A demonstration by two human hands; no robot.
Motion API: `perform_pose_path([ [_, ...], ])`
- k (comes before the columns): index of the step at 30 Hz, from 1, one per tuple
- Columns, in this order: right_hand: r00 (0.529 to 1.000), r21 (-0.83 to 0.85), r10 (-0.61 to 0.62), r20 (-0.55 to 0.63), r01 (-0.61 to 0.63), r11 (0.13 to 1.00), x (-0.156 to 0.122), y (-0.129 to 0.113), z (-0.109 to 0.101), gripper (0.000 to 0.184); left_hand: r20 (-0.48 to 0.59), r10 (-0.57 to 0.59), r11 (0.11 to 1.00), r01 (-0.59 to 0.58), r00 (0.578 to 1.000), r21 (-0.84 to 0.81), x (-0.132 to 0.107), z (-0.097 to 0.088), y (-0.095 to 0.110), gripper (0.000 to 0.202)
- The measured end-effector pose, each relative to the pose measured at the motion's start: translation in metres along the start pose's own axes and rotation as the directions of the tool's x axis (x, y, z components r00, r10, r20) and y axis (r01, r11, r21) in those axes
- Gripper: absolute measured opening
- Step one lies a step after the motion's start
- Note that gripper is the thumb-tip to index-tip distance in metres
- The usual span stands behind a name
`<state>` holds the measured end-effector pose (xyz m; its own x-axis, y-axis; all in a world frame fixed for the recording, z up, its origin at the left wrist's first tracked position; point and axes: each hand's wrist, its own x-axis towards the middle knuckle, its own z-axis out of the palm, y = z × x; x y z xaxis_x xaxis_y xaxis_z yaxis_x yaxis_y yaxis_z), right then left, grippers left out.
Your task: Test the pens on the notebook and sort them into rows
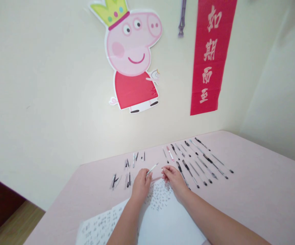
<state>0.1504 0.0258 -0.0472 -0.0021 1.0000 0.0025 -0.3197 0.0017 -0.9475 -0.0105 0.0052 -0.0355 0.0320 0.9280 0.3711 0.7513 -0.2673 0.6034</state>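
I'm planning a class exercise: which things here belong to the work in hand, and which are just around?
Likely part of the work:
white pen, held in the left hand
pens at right on the table
apparent pen parts at left
perhaps the written sheets

Likely just around:
pig cutout
red banner

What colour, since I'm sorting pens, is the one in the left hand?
The pen in the left hand looks mostly whitish, seen in the head view.
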Motion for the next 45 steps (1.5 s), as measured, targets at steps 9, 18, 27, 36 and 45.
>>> perform_pose_path([
  [9,0.999,0.005,-0.027,-0.032,0.027,1.0,0.002,-0.001,0.0,0.023,0.02,0.085,0.982,-0.088,0.996,0.167,0.0,-0.004,0.001,0.027],
  [18,0.999,-0.017,-0.039,-0.034,0.039,0.999,0.0,-0.005,0.0,0.026,0.07,0.087,0.975,-0.1,0.994,0.2,-0.002,-0.006,0.004,0.023],
  [27,1.0,-0.016,-0.02,-0.006,0.02,1.0,-0.001,-0.004,0.001,0.028,0.102,0.096,0.974,-0.114,0.99,0.195,-0.002,-0.008,0.009,0.023],
  [36,0.999,-0.047,-0.011,0.04,0.013,0.999,-0.002,-0.001,0.001,0.026,0.104,0.119,0.975,-0.136,0.987,0.174,-0.002,-0.008,0.009,0.02],
  [45,0.999,-0.073,-0.011,0.046,0.014,0.997,-0.002,-0.002,0.001,0.024,0.122,0.129,0.973,-0.149,0.984,0.174,-0.001,-0.006,0.005,0.022],
])
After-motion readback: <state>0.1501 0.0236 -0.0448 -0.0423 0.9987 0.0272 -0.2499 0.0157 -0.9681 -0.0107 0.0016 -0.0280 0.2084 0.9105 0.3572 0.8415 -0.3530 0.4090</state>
